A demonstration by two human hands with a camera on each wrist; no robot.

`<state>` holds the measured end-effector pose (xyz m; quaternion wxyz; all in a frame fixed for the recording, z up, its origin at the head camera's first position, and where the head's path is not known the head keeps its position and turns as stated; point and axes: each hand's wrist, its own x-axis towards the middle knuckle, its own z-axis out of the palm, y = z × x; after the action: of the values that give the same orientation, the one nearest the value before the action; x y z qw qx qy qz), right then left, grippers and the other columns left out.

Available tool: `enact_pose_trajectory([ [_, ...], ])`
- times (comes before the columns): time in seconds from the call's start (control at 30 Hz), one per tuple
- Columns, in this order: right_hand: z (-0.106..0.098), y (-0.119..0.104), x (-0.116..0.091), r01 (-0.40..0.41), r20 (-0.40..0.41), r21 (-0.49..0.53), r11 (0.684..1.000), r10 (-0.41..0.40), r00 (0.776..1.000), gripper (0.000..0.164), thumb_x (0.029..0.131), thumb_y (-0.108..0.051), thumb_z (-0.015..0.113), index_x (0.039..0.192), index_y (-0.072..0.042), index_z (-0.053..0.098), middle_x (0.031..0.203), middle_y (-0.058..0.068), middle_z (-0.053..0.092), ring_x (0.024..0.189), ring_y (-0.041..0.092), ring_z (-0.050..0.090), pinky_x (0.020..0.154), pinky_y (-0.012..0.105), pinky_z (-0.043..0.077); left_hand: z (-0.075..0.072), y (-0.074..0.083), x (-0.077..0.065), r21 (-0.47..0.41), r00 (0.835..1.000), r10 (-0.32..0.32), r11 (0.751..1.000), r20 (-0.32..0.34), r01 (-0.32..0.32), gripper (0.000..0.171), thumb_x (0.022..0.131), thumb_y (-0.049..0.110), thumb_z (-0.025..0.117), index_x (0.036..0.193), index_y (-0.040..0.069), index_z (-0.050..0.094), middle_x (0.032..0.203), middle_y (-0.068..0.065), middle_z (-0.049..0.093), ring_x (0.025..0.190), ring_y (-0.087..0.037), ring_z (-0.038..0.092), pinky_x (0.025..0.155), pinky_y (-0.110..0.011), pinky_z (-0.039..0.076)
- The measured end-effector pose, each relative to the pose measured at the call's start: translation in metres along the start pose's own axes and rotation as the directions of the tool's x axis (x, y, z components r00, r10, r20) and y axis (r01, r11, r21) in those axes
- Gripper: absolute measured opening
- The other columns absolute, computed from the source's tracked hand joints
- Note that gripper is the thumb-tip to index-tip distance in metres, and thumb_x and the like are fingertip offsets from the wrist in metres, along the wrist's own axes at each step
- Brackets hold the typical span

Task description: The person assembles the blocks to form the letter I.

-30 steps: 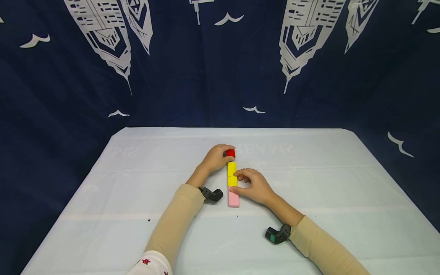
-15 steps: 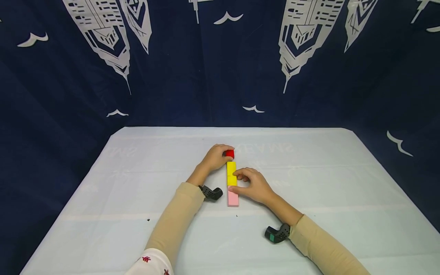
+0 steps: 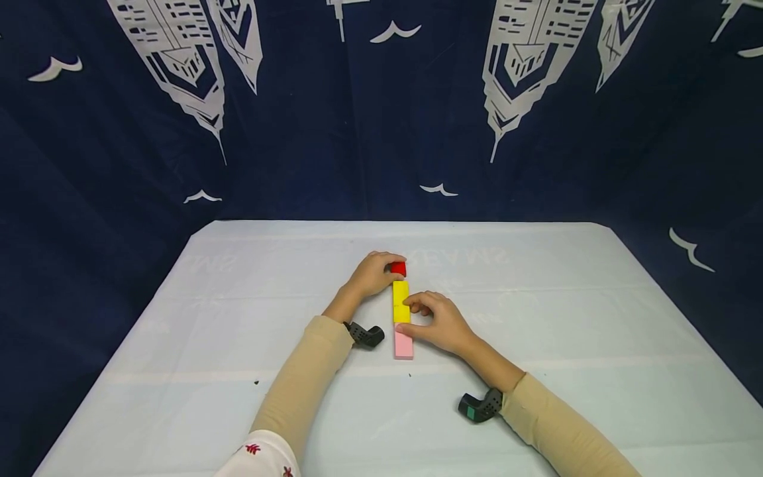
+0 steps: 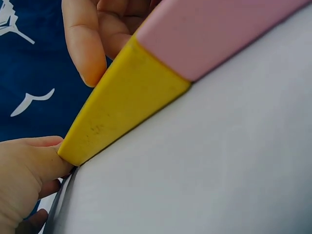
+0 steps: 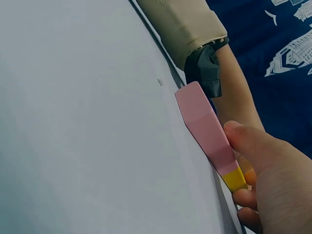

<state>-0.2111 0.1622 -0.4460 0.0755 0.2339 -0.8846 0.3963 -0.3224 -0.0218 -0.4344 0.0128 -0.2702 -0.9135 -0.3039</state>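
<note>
In the head view, my left hand (image 3: 372,273) pinches a small red block (image 3: 398,269) at the far end of a row of blocks. Just nearer lies a yellow section (image 3: 401,293), with a faint seam across it. A pink block (image 3: 403,346) adjoins its near end. My right hand (image 3: 442,322) rests against the row's right side, its thumb at the pink block and its bent index fingertip at the yellow. The left wrist view shows the yellow (image 4: 124,97) and pink (image 4: 209,36) sides meeting flush. From the right wrist, the pink block (image 5: 207,126) shows beside my thumb.
The row lies on a white-covered table (image 3: 179,331). Behind it hangs a dark blue curtain (image 3: 357,132) with white building and bird prints. Black wrist devices (image 3: 366,336) sit low at both wrists. A tiny dark speck (image 3: 256,382) lies left of the left forearm.
My left hand has brought the red block slightly nearer to the yellow section, narrowing the gap. My right hand and the yellow and pink blocks stay put.
</note>
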Motion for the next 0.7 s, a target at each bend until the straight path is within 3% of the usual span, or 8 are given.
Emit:
enact_pose_trajectory([
  [0.37, 0.0, 0.001, 0.003, -0.004, 0.003, 0.043, 0.999, 0.004, 1.0, 0.042, 0.078, -0.029, 0.082, 0.111, -0.006, 0.068, 0.095, 0.0, 0.065, 0.085, 0.016, 0.057, 0.078, 0.033, 0.05, -0.008, -0.006, -0.006, -0.036, 0.999, -0.04, 0.999, 0.012, 0.04, 0.046, 0.09, 0.023, 0.073, 0.133, 0.012, 0.062, 0.134, -0.006, 0.059, 0.127, -0.024, 0.05, 0.109, -0.039, 0.036],
  [0.7, -0.015, 0.002, 0.0, -0.085, 0.021, 0.073, 0.994, 0.084, 0.996, 0.037, 0.087, -0.027, 0.075, 0.115, -0.004, 0.067, 0.092, 0.0, 0.066, 0.083, 0.017, 0.058, 0.077, 0.036, 0.05, -0.033, -0.019, -0.033, 0.024, 0.999, -0.036, 0.999, -0.029, 0.036, 0.041, 0.092, 0.02, 0.07, 0.131, 0.011, 0.063, 0.132, -0.006, 0.061, 0.127, -0.025, 0.05, 0.109, -0.04, 0.036],
])
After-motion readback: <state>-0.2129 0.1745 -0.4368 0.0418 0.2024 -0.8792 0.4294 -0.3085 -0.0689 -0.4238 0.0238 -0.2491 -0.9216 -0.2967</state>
